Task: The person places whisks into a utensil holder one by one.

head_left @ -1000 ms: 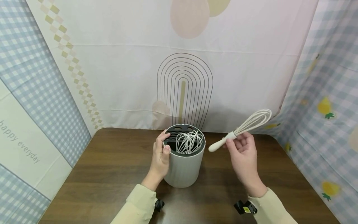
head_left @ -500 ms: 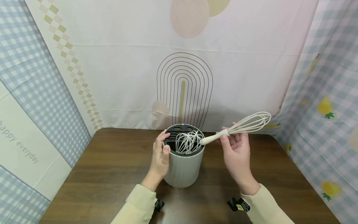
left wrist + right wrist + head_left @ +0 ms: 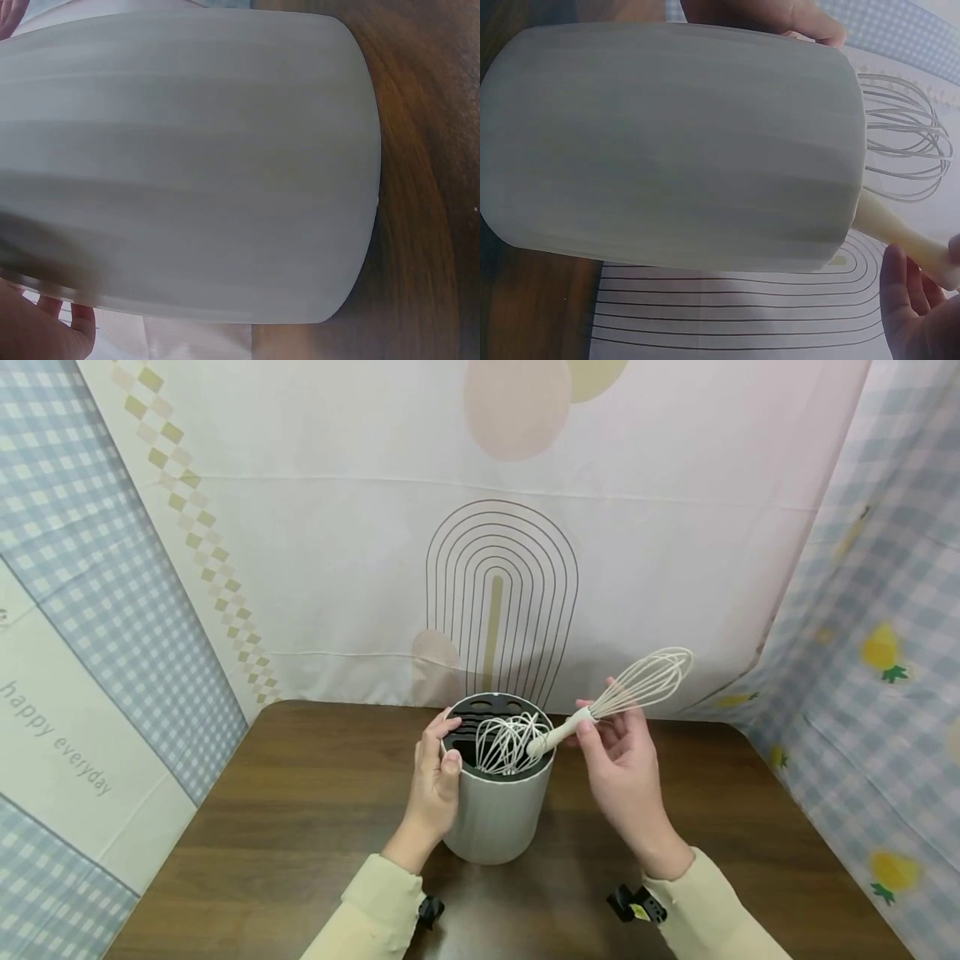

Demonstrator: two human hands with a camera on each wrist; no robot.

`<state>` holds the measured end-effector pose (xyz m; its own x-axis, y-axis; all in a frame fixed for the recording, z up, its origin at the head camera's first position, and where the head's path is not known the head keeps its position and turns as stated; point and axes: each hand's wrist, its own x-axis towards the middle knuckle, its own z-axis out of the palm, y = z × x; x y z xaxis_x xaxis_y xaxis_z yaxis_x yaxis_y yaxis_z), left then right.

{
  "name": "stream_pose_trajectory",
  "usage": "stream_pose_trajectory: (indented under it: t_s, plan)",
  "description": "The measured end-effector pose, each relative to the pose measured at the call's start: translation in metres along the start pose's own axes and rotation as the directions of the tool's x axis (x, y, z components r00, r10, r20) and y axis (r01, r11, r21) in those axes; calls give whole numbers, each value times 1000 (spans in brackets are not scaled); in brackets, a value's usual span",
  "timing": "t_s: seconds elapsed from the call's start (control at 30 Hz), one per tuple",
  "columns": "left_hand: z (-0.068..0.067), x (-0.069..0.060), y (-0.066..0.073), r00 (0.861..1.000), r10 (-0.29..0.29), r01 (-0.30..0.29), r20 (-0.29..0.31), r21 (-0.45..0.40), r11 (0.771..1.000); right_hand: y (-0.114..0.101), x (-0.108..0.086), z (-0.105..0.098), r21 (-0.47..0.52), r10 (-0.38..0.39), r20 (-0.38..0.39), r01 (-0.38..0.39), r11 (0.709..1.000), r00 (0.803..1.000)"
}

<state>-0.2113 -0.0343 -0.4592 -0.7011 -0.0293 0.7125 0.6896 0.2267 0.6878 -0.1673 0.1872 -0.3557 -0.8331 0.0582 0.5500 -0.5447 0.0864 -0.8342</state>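
A pale grey round utensil holder [image 3: 493, 822] with a black slotted insert [image 3: 491, 703] stands upright on the table. My left hand [image 3: 433, 785] grips its left side near the rim, thumb in front and fingers toward the back. White whisk wires [image 3: 501, 745] stick up from the insert; their handles are hidden inside. Between thumb and fingers, my right hand [image 3: 624, 777] pinches a cream whisk [image 3: 558, 735] near the top of its handle. That whisk tilts, wires up to the right, with its handle end over the holder's right rim. In the right wrist view the holder partly hides the handle [image 3: 891, 225].
The brown wooden table [image 3: 300, 810] extends to both sides of the holder. Behind it hangs a pale printed cloth [image 3: 337, 568]. Blue checked cloths [image 3: 172, 610] flank the table at left and right.
My right hand has moved left with the whisk, bringing the handle end from beside the holder to above its opening. My left hand keeps its grip on the holder.
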Motion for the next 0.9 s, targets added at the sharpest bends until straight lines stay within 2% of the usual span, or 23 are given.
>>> stream_pose_trajectory:
  t_s: [0.37, 0.6, 0.7, 0.9]
  plan:
    - [0, -1, 0, 1000, -1, 1, 5, 5, 1000, -1, 0, 16, -118, 52, 126, -37, 992, 991]
    - [0, -1, 0, 1000, 10, -10, -2, -6, 1000, -26, -3, 28, -207, 30, 174, 7, 978, 984]
    - [0, -1, 0, 1000, 10, -10, -1, -2, 1000, -29, -4, 26, -255, 37, 190, 12, 967, 981]
    - [0, -1, 1, 1000, 3, -3, 1, 4, 1000, -7, -2, 17, -283, -3, 202, 61, 957, 979]
